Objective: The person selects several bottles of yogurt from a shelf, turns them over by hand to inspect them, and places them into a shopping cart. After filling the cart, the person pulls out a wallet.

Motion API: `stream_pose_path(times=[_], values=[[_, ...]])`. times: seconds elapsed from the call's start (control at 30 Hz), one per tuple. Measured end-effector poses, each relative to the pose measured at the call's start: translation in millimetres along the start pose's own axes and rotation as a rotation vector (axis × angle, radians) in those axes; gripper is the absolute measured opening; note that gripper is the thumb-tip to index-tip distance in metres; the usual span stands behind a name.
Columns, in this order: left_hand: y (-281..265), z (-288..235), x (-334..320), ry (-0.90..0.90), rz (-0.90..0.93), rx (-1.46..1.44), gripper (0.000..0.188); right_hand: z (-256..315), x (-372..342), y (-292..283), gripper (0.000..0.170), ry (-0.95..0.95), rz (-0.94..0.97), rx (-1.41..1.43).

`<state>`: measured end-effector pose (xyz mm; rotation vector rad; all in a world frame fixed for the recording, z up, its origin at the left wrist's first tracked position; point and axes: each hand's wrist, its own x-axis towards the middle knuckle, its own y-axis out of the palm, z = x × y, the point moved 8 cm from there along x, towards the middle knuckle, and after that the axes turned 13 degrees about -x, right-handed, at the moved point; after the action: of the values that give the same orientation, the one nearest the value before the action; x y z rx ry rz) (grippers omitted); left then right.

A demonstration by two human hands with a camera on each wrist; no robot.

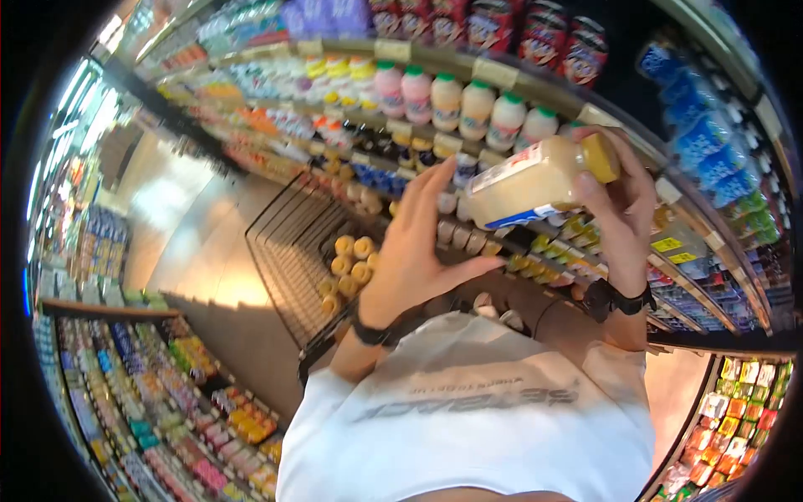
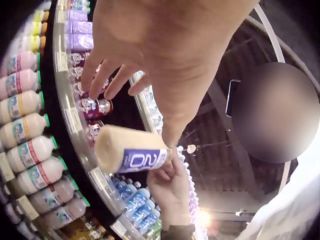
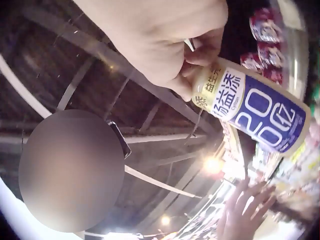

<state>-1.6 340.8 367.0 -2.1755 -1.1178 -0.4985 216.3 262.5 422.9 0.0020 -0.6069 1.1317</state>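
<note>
My right hand [image 1: 621, 201] grips a plastic bottle of pale beige drink [image 1: 527, 186] around its neck and yellow cap [image 1: 599, 157]. The bottle lies tilted nearly sideways in front of the shelves. In the right wrist view, its blue and white label [image 3: 265, 117] carries large numerals and Chinese characters. My left hand [image 1: 414, 243] is held up beside the bottle's base, thumb spread away from the fingers and nothing in it. Seen from the left wrist, the bottle [image 2: 132, 150] hangs beyond the left hand's fingers [image 2: 112, 82].
Shelves ahead bear rows of green-capped bottles [image 1: 446, 100], red-and-black packs [image 1: 542, 38] and blue packs [image 1: 711, 134]. A wire shopping cart [image 1: 276, 251] stands at left, with several round yellowish-topped items [image 1: 343, 266] beside my left wrist. Another stocked shelf [image 1: 167, 402] fills the lower left.
</note>
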Motion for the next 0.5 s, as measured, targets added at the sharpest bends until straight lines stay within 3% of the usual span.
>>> stream_pose_path(times=[0.03, 0.1, 0.13, 0.23, 0.33, 0.5], values=[[8, 0, 3, 0.021, -0.007, -0.042, 0.109, -1, -2, 17, 0.048, -0.011, 0.086, 0.04], [16, 2, 1, -0.036, -0.056, -0.084, 0.099, -4, -5, 45, 0.059, -0.029, 0.227, 0.112], [12, 7, -2, -0.078, -0.072, -0.14, 0.095, -9, -6, 55, 0.063, -0.029, 0.207, 0.161], [-3, 9, -7, 0.051, -0.218, 0.037, 0.088, -14, -10, 66, 0.081, -0.059, 0.171, 0.199], [-12, 5, -7, 0.083, -0.255, 0.154, 0.087, -29, -10, 75, 0.087, -0.04, 0.198, 0.114], [-13, 6, -12, 0.067, -0.306, 0.222, 0.086, -41, -9, 85, 0.087, -0.023, 0.216, 0.203]])
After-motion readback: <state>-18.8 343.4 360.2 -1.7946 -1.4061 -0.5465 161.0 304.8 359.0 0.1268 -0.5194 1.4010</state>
